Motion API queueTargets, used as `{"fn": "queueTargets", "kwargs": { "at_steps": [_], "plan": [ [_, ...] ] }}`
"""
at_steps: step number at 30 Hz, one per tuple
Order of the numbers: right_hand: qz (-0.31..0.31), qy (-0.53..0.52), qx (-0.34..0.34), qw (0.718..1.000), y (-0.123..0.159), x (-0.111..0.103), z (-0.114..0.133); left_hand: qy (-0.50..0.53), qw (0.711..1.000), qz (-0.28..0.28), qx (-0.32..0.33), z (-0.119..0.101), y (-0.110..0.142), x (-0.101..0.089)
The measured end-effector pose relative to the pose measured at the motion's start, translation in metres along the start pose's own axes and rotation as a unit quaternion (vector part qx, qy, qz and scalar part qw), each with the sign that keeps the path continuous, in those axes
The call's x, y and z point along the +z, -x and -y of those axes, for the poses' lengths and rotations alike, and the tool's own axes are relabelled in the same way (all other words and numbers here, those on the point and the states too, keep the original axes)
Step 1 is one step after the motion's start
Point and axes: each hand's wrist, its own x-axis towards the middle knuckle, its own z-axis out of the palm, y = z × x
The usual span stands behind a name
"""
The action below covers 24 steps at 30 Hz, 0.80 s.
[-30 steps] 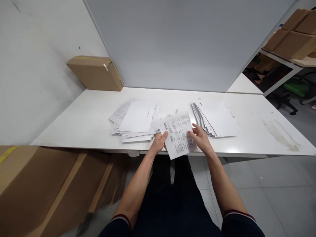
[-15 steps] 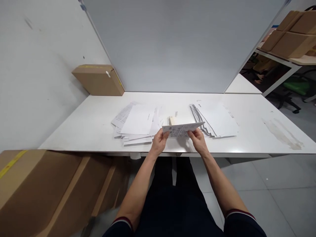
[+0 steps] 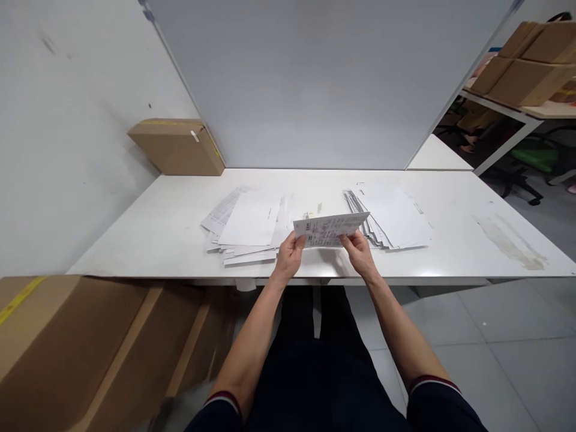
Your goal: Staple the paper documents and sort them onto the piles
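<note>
Your left hand [image 3: 289, 255] and right hand [image 3: 359, 252], fingers clamped on one printed sheet [image 3: 330, 230] lifted above the counter [image 3: 454, 240], two paper piles flanking that sheet, left pile [image 3: 245, 225], right pile [image 3: 391, 217], one cardboard box [image 3: 176, 146] far behind the left pile

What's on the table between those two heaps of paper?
In the head view, between the left paper pile and the right paper pile lie a few small scraps on bare white table; in front, both hands hold up a printed sheet.
</note>
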Motion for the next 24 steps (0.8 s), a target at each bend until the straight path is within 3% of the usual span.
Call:
{"fn": "queueTargets", "kwargs": {
  "at_steps": [10,14,16,19,22,24],
  "plan": [
    [0.006,0.077,0.001,0.997,0.003,-0.013,0.023,-0.001,0.999,-0.05,-0.002,-0.012,-0.001,0.01],
    [-0.049,0.096,-0.038,0.993,0.005,-0.022,0.033,-0.125,0.991,-0.029,0.048,-0.036,-0.003,0.002],
    [-0.109,0.173,-0.091,0.975,0.008,-0.028,0.047,-0.251,0.962,-0.008,0.11,-0.055,-0.005,-0.005],
    [-0.123,0.323,-0.171,0.923,0.013,-0.035,0.075,-0.451,0.864,0.063,0.215,-0.086,-0.009,-0.009],
    [0.014,0.379,-0.165,0.911,0.015,-0.036,0.09,-0.562,0.778,0.146,0.24,-0.103,-0.013,0.0],
    [0.124,0.355,-0.108,0.92,0.014,-0.035,0.084,-0.585,0.752,0.19,0.238,-0.105,-0.014,0.005]
  ]
}}
